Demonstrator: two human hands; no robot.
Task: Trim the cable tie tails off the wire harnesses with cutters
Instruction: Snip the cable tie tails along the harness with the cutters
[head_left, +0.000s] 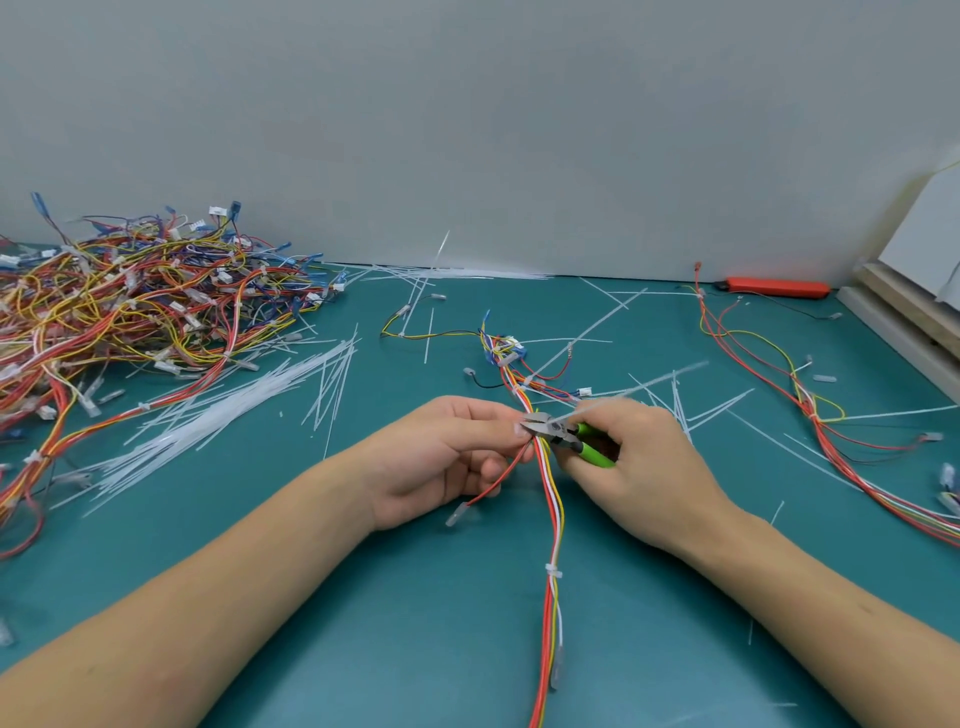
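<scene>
A wire harness (551, 525) of red, yellow, orange and white wires runs from the table's middle toward me. My left hand (447, 457) pinches the bundle between thumb and fingers. My right hand (639, 467) grips green-handled cutters (563, 434), whose metal jaws sit against the bundle right beside my left fingertips. A long white cable tie tail (634, 389) slants up and to the right from the jaws. Lower on the same harness sits a short white tie (554, 571).
A big tangled pile of harnesses (130, 312) fills the left of the green mat (415, 623). Loose white tie tails (223, 415) lie scattered across the middle. Another harness (810, 405) lies at the right, an orange knife (774, 287) by the wall, boards (914, 312) far right.
</scene>
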